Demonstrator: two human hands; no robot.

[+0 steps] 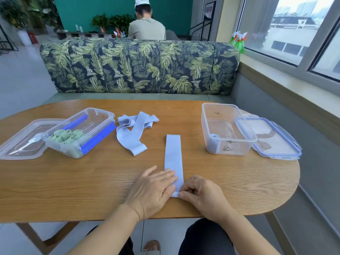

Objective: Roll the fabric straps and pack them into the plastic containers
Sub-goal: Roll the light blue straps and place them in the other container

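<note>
Head view shows the blue strap [173, 153] flat on the table [73, 181] at six o'clock, left grip [156, 186] spread, steadying it, while right grip [200, 192] pinches its near end, seemingly to start rolling.

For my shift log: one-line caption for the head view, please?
Left hand presses the blue strap flat while right hand pinches its near end.
</note>
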